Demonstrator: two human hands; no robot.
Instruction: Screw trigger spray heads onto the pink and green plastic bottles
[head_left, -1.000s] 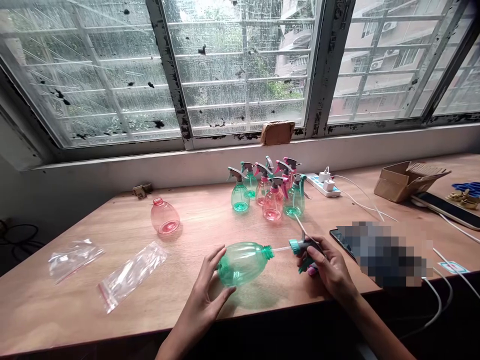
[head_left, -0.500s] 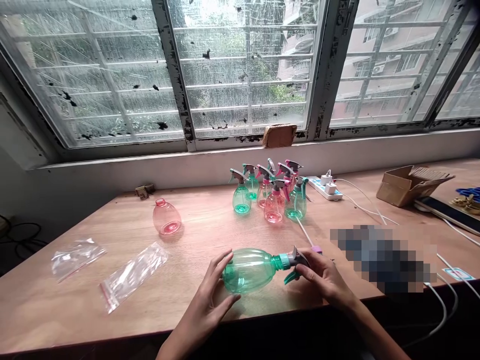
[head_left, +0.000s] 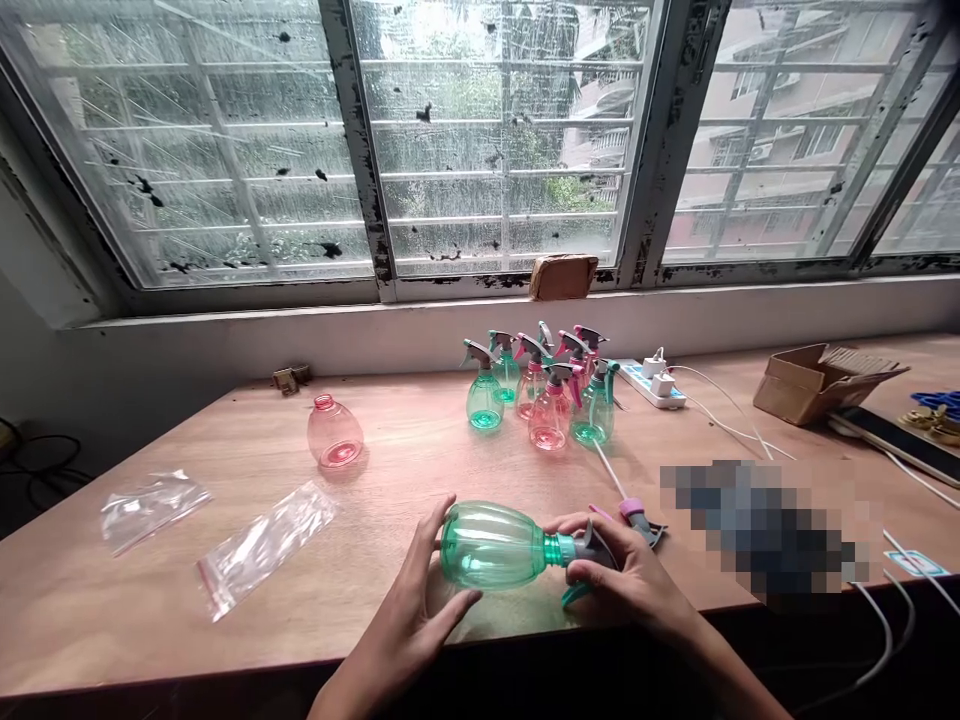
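A clear green spray bottle [head_left: 491, 545] lies sideways in front of me, its base to the left and its grey and green spray head to the right. My left hand [head_left: 420, 590] cups the base, fingers behind it and thumb along the lower side. The fingers of my right hand [head_left: 630, 570] are wrapped round the spray head [head_left: 589, 550] and its collar, partly hiding the trigger. Just behind my right hand lies a loose spray head [head_left: 637, 515] with a pink collar and a white tube. A pink bottle [head_left: 334, 435] without a head stands farther left.
Several assembled green and pink spray bottles [head_left: 551, 425] stand grouped at the back. Two clear plastic bags [head_left: 266, 545] lie on the left. A power strip [head_left: 652, 385], cables, an open cardboard box [head_left: 814, 385] and a blurred-out object [head_left: 765, 530] are to the right.
My right hand has shifted left along the spray head, its fingers now reaching over the collar. The pink-collared spray head shows more fully. My left hand stays at the bottle's base.
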